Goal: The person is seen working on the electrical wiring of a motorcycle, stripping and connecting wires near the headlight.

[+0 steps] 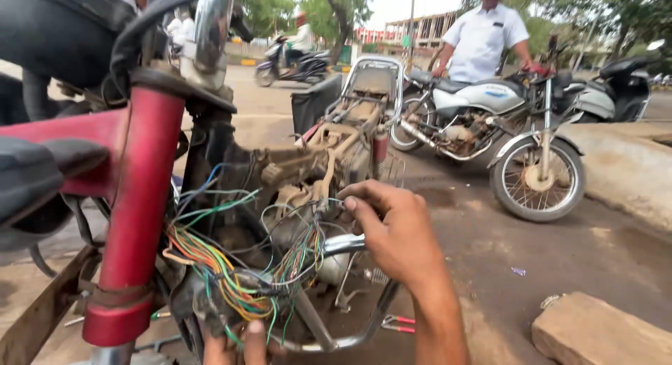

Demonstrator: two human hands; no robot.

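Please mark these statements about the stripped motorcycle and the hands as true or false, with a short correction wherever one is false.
1. The right hand pinches wires of the wiring harness. True.
2. The frame tube beside the wires is blue. False: it is red.
3. The left hand is at the bottom of the wire bundle. True.
4. The pliers are in the right hand. False: they lie on the ground.
5. The parked motorcycle behind has nobody near it. False: a person in a white shirt stands at it.
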